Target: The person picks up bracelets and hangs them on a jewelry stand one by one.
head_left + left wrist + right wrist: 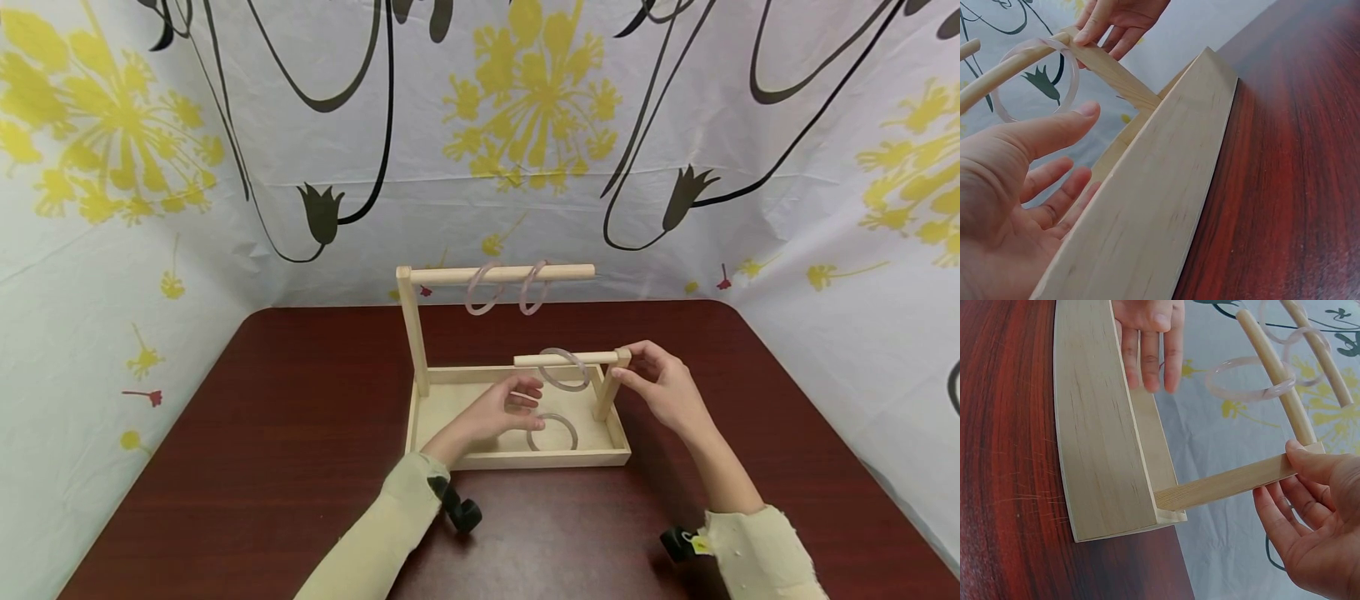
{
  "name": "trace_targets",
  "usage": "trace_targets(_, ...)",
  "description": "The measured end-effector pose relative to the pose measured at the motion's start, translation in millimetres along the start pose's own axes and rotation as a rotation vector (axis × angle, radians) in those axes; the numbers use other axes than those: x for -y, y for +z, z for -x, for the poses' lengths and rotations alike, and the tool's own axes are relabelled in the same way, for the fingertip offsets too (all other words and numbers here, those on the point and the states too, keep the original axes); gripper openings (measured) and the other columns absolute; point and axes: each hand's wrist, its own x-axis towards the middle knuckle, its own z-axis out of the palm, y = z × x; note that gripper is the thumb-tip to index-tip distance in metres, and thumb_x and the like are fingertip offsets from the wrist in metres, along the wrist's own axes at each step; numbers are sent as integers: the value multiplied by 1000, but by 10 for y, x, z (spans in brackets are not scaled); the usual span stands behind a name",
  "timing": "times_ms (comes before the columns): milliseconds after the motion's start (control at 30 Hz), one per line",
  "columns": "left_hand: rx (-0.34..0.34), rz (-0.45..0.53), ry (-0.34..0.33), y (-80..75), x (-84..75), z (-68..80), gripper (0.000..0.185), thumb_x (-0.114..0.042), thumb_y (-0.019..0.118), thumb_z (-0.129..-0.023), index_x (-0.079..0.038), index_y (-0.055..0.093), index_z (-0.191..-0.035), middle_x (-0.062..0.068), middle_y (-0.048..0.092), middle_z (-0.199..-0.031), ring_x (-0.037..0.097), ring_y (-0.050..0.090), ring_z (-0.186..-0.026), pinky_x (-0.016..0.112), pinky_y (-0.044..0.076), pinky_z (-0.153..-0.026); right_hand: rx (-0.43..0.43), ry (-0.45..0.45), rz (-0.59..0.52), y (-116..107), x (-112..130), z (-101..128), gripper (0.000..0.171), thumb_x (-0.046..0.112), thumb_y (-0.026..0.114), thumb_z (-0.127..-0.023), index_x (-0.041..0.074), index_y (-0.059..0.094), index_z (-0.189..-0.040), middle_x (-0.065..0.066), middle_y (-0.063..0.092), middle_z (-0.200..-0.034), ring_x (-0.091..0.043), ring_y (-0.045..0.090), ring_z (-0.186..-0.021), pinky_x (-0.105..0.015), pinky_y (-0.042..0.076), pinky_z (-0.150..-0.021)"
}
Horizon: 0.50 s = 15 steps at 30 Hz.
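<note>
A pale wooden jewellery stand has a shallow tray [525, 460], a tall left post and a shorter right post [608, 393], each bearing a rod. My right hand [667, 387] grips the top of the short post, thumb on one side and fingers on the other. On the lower rod [1297, 415] hangs a translucent bangle [1252, 396]. My left hand [495, 412] hovers over the tray, fingers apart and loosely bent, holding nothing in the left wrist view. Another bangle [576, 435] is at the tray, overlapped by the left thumb tip in the head view.
Two more bangles, a left one [468, 300] and a right one [522, 298], hang on the upper rod [442, 276]. The stand rests on a dark red wooden table [300, 433]. A patterned cloth [420, 117] encloses the back and sides.
</note>
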Motion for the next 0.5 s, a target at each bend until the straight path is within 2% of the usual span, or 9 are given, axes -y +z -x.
trace_targets(500, 54, -79, -62, 45, 5, 23, 58, -3, 77, -84, 3, 50, -136, 21, 55, -137, 34, 56, -127, 34, 49, -107, -9, -2, 8, 5, -9, -4, 25, 16, 71, -93, 1, 64, -112, -18, 71, -109, 14, 55, -87, -14, 48, -73)
